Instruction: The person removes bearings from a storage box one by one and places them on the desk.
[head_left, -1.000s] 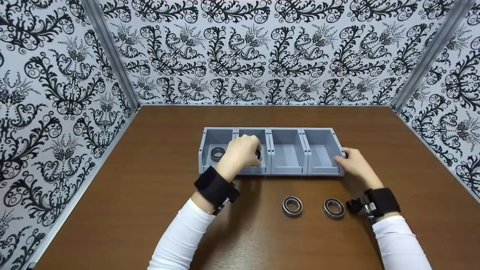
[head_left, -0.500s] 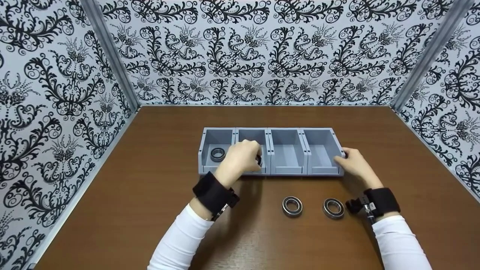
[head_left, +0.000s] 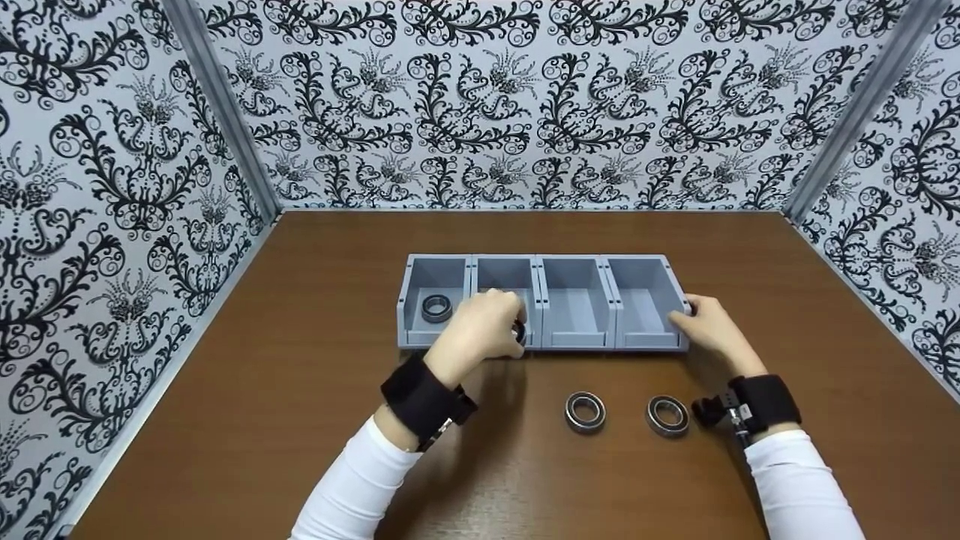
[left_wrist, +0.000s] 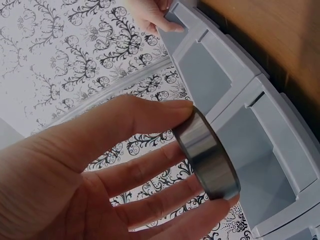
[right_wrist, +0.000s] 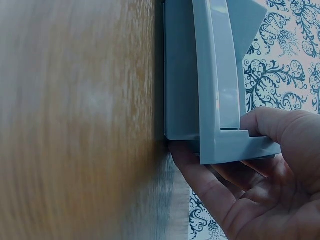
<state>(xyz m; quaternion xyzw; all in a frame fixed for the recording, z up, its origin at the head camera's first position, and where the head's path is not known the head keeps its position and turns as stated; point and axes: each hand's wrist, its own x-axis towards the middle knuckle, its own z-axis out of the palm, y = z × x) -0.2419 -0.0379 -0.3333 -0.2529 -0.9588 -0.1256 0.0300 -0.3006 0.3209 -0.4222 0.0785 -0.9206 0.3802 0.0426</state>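
My left hand [head_left: 484, 326] pinches a bearing [left_wrist: 210, 155] between thumb and fingers, its shiny steel rim plain in the left wrist view. In the head view that hand is over the front of the second compartment from the left and hides most of the bearing. The grey four-part bin [head_left: 577, 341] stands on the table. My right hand [head_left: 709, 326] grips its right end, thumb over the side wall and fingers [right_wrist: 200, 185] against the outside. Another bearing [head_left: 436, 308] lies flat in the leftmost compartment.
Two more bearings lie on the brown table [head_left: 262, 420] in front of the bin: one bearing [head_left: 585, 412] near the middle, another bearing [head_left: 667, 416] by the right wrist strap. Patterned walls [head_left: 525, 97] enclose the table at back and sides.
My left hand has moved slightly toward me with the bearing, from inside the second compartment to its front edge. The right hand keeps its grip on the bin.
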